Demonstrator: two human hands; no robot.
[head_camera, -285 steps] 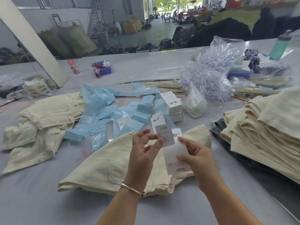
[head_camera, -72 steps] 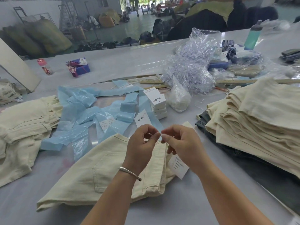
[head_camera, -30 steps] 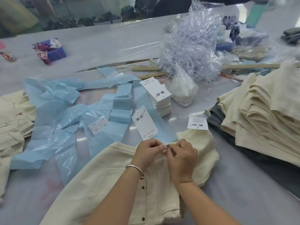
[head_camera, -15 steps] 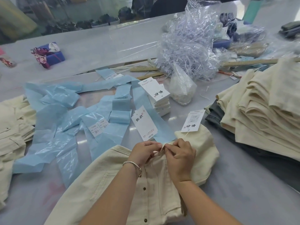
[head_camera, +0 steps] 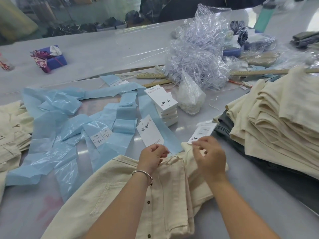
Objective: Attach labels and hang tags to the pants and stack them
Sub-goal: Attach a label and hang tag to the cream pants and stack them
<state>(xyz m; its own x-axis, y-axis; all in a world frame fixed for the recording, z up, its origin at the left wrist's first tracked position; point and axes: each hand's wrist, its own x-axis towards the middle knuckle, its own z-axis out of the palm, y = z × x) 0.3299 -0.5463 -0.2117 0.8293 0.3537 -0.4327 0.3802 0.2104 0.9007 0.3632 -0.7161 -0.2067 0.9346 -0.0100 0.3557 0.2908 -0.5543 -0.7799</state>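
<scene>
Folded cream pants (head_camera: 165,195) lie in front of me with the waistband away from me. My left hand (head_camera: 152,156) pinches the waistband edge, where a thin string loop (head_camera: 172,159) shows. My right hand (head_camera: 209,156) is blurred, a little to the right, with its fingertips closed at the near end of a white hang tag (head_camera: 202,131) that lies past the waistband. Another loose hang tag (head_camera: 150,133) rests just beyond my left hand. A stack of hang tags (head_camera: 164,104) stands farther back. Size stickers (head_camera: 101,137) sit on blue backing strips (head_camera: 69,121).
A tall pile of folded cream pants (head_camera: 276,118) fills the right side. More cream pants (head_camera: 10,135) lie at the left edge. Crumpled clear plastic with strings (head_camera: 198,54), a small bag (head_camera: 189,99), wooden rulers (head_camera: 151,76) and a purple box (head_camera: 53,57) sit behind.
My hands were pressed together at the waistband; now the right hand has pulled away to the right toward the hang tag. The left hand stays on the waistband.
</scene>
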